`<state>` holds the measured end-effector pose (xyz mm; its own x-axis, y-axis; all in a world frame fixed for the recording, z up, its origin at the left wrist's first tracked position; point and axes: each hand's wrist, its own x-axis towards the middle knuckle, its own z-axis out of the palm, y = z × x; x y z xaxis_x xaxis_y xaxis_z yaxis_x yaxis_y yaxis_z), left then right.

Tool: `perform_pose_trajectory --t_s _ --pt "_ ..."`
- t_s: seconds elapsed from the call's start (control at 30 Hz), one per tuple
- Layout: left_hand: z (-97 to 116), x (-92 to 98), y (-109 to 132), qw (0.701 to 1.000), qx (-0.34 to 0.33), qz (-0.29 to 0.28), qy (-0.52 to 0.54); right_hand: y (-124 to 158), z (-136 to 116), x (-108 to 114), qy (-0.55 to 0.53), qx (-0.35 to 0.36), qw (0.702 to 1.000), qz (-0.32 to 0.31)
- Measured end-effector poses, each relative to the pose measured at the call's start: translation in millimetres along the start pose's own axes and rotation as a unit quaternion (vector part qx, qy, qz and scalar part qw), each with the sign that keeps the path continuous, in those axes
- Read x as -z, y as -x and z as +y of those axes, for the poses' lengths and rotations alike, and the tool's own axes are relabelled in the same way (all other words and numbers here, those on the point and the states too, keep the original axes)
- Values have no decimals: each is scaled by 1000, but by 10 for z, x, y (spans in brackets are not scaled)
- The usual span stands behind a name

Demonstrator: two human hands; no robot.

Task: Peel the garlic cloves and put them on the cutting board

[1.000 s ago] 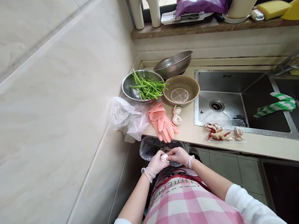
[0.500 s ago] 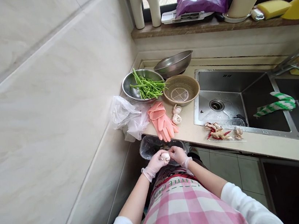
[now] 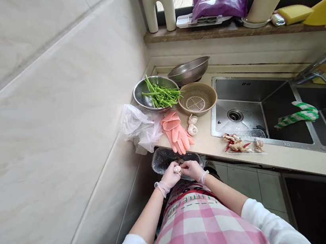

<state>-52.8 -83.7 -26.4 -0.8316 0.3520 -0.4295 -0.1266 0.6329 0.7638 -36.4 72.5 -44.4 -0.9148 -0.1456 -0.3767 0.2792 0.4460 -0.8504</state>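
Left hand (image 3: pixel 170 178) grips a round white garlic bulb (image 3: pixel 177 170), right hand (image 3: pixel 194 170) pinches its edge; I'd guess the dark plastic-lined bin (image 3: pixel 160 162) beneath catches whatever falls.

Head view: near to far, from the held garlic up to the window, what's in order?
Garlic bulb in the left hand → two loose garlic bulbs → brown slotted basket → tilted metal bowl → purple packet on the windowsill.

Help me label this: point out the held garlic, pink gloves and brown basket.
Held garlic (image 3: pixel 177 170), head view: exposed bulb.
Pink gloves (image 3: pixel 179 134), head view: top glove's middle.
Brown basket (image 3: pixel 197 103), head view: slatted bottom.
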Motion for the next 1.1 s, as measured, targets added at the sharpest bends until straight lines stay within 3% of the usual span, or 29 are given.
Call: perform_pose_trajectory --t_s 0.4,0.53,0.67,1.1 --pt "61 28 36 1000 -22 -10 13 -110 138 -111 23 -80 994 68" --pt "9 32 8 999 11 11 -28 -95 115 -108 10 -38 998 46" --pt "-35 -5 -35 999 -11 2 -50 -48 28 -52 18 10 1000 6" --pt "-12 17 -90 994 -62 -50 -76 -78 107 -29 52 20 998 -4"
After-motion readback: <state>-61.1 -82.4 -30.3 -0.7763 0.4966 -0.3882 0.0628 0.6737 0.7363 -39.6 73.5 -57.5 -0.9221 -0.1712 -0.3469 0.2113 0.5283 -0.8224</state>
